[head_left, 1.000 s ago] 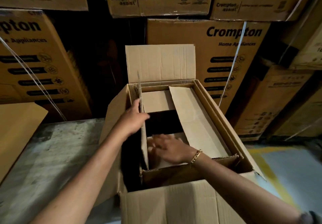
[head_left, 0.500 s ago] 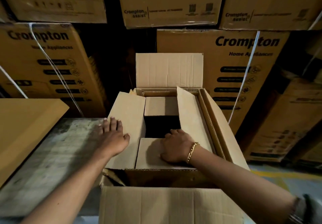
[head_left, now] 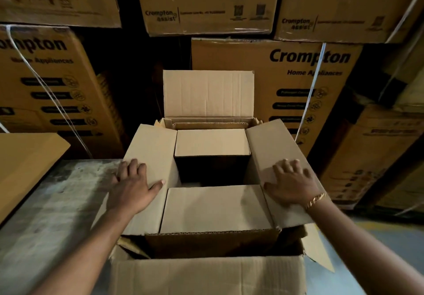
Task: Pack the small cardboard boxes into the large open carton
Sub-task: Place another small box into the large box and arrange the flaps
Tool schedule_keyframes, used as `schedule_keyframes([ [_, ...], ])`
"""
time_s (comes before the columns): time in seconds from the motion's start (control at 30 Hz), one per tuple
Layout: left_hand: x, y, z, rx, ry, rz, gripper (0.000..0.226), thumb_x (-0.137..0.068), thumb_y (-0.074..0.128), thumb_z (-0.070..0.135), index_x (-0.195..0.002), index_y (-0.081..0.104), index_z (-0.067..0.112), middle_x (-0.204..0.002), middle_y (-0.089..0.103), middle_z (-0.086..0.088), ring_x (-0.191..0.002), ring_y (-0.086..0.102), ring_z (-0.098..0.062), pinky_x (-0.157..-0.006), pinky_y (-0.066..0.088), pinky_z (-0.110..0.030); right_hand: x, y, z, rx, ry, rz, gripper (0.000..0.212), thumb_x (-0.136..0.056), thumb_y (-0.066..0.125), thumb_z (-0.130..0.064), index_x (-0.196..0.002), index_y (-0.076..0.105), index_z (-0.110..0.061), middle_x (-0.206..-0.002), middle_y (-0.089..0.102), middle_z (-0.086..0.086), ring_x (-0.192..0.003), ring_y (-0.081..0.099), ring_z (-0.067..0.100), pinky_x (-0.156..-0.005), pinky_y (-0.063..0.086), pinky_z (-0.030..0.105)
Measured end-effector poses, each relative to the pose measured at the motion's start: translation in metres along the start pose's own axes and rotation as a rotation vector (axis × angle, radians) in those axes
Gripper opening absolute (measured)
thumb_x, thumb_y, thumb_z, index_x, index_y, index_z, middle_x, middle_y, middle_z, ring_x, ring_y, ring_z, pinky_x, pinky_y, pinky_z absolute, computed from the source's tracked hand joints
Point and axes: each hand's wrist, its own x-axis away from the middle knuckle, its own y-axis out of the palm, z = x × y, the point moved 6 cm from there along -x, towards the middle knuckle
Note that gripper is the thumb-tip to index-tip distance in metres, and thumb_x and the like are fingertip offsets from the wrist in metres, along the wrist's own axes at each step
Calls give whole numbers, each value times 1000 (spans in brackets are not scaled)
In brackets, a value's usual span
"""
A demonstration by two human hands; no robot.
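Large carton (head_left: 206,276) sits on worn grey desk (head_left: 52,203); printed cartons (head_left: 298,83) stacked behind. My left hand (head_left: 132,187) and right hand (head_left: 291,183) lie flat, unclenched, on its flaps.

Both bare forearms extend forward from the lower corners of the view and converge slightly toward the centre. The left hand (head_left: 132,185) lies palm down with its fingers spread flat and pointing forward, the thumb splayed out to the right, gripping nothing. The right hand (head_left: 292,183) mirrors this pose, palm down, fingers fanned and extended, thumb angled inward to the left, and a gold chain bracelet (head_left: 315,200) encircles the right wrist.
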Motion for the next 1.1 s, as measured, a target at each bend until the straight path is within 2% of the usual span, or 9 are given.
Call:
schedule_keyframes([
  [0.1, -1, 9, -5, 13, -2, -9, 96, -84, 14, 86, -153, 28, 20, -165, 19, -8, -150, 12, -34, -113, 23, -57, 12, 27, -8, 30, 32, 152, 88, -87, 15, -79, -158, 19, -27, -168, 3, 9, -152, -7, 41, -119, -1, 62],
  [0.3, -4, 12, -15, 54, 25, 9, 101, -80, 11, 90, -154, 30, 24, -166, 19, -4, -151, 11, -30, -115, 23, -55, 8, 26, -5, -2, 22, 233, 88, -87, 12, -81, -158, 16, -31, -169, 2, 4, -153, -6, 36, -121, 1, 56],
  [0.43, -4, 13, -22, 74, 30, 29, 100, -79, 8, 90, -155, 29, 27, -166, 18, -1, -151, 10, -27, -116, 21, -53, 11, 23, 8, -83, 58, 241, 100, -78, 13, -91, -159, 14, -32, -169, -1, 2, -154, -2, 26, -122, 8, 48],
  [0.53, -4, 14, -19, 83, 33, 23, 100, -80, 8, 89, -156, 27, 27, -167, 15, -1, -152, 8, -28, -118, 19, -53, 10, 26, 13, -111, 142, 231, 101, -74, 13, -95, -157, 12, -38, -169, -2, 3, -153, -3, 32, -117, 10, 57],
  [0.63, -5, 18, -25, 174, -29, -15, 103, -77, 10, 93, -157, 22, 29, -168, 10, -3, -153, 5, -30, -119, 17, -54, 3, 37, 28, -275, 218, 172, 107, -65, 13, -102, -154, 9, -43, -168, -2, 0, -151, 2, 39, -112, 17, 65],
  [0.73, -8, 27, -36, 460, -185, -93, 107, -69, 15, 100, -157, 17, 38, -168, 7, 0, -152, 15, -31, -114, 25, -58, -7, 55, 39, -583, 220, 111, 112, -62, 16, -104, -156, 11, -44, -169, 4, -4, -152, 12, 33, -117, 21, 59],
  [0.83, -10, 30, -35, 589, -202, -119, 109, -68, 17, 98, -157, 20, 36, -168, 9, 1, -151, 19, -28, -113, 27, -57, -12, 66, 36, -715, 214, 93, 108, -68, 20, -102, -158, 10, -43, -169, 3, -5, -154, 8, 27, -121, 14, 52],
  [1.0, -7, 27, -31, 487, -169, -138, 95, -83, 22, 89, -159, 13, 33, -169, 4, -3, -152, 11, -30, -116, 21, -57, -7, 54, 35, -665, 223, 38, 108, -64, 18, -103, -156, 3, -48, -168, -4, -9, -154, 2, 29, -118, 10, 61],
  [1.1, -5, 20, -28, 245, -136, -123, 98, -82, 14, 88, -160, 3, 30, -169, -5, -8, -153, 0, -34, -120, 14, -55, -4, 38, 33, -370, 172, 120, 102, -73, 17, -96, -156, 4, -38, -168, -5, -2, -152, -4, 37, -119, 7, 59],
])
